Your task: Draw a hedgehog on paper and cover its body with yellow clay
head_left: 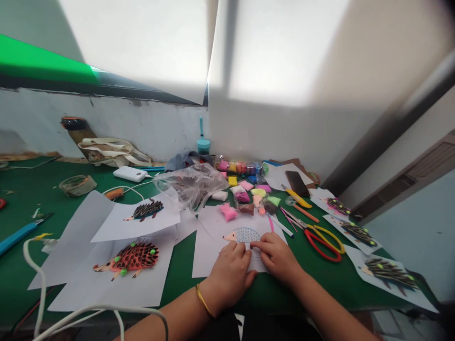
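A hedgehog figure with a pale face and blue-and-white scalloped back lies on a white sheet in front of me. Bent over the sheet's lower part, my left hand rests its fingers just below the figure, with its thumb apart. My right hand reaches in from the right, its index finger stretched out and touching the figure's underside near a small dark foot. I see nothing held in either hand. A pink clay packet and a white pen lie on the sheet's upper part.
Several clay packets lie behind the sheet. Red-and-yellow scissors, a yellow cutter and a phone are at right. Finished hedgehog pictures lie on both sides. A white cable loops at front left.
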Tool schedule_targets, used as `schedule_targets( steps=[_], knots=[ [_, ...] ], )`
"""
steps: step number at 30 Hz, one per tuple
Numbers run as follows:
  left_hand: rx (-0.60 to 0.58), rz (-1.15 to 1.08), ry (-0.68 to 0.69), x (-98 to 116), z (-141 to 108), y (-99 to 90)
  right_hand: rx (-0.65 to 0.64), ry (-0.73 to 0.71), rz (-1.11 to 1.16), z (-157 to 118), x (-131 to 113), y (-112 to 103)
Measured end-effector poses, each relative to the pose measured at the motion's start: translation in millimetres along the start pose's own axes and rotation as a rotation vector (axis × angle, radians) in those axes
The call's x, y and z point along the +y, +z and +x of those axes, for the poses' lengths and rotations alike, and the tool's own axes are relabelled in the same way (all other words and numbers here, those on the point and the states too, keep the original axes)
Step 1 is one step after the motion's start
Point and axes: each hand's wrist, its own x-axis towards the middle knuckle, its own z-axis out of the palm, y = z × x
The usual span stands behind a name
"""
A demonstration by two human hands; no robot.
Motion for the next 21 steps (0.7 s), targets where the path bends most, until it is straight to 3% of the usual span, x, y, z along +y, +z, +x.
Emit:
schedule_targets(
  steps=[21],
  knots=[
    [-0.024,0.016,-0.009,0.6,0.7,-2.3,0.011,0.06,0.001,0.5,1.9,-0.1]
  ],
)
